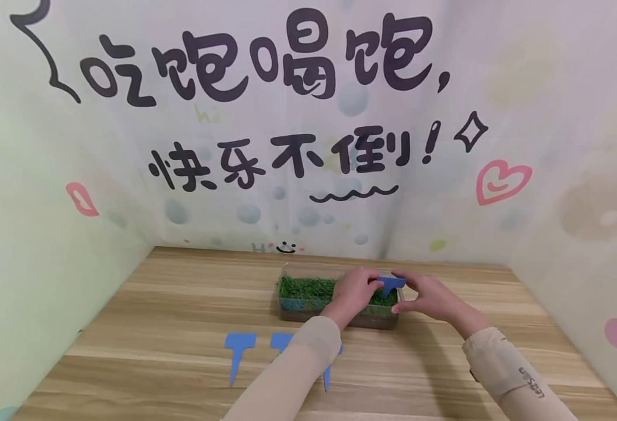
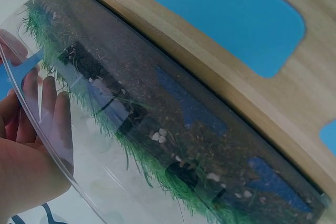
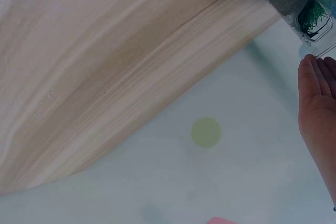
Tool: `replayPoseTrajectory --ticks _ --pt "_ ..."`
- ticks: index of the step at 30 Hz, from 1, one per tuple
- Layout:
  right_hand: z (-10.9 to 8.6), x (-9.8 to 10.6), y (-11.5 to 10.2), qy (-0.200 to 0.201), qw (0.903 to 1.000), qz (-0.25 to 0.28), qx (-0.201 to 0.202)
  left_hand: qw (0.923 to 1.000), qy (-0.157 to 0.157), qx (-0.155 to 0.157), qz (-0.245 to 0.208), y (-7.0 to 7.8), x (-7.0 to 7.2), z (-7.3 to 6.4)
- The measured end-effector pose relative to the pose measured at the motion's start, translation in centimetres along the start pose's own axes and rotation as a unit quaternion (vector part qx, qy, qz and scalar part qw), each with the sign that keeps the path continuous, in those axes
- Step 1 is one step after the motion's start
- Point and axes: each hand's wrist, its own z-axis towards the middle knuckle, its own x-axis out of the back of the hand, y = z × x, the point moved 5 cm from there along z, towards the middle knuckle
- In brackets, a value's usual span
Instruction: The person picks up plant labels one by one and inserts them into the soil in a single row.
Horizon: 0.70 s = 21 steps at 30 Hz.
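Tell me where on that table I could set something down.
Bare table lies between the left wall, clear box and leftmost blue tag. More lies between the right forearm and right wall. Crowded: the box's right end, where the left hand and right hand are, and beneath the left forearm, where more tags lie.

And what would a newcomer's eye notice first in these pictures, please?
Probably the big black lettering across the back wall. Next, the green grass in a clear box on the table, with the left hand pinching a blue T-shaped tag at the box's right end. Similar tags lie nearer the viewer.
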Motion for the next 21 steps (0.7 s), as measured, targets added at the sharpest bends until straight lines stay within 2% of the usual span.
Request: replayPoseTrajectory --ticks 21 --pt "-0.08 0.12 -0.22 0.001 1.0000 -0.001 0.010 0.9974 -0.017 0.041 0.056 -0.10 -0.61 0.33"
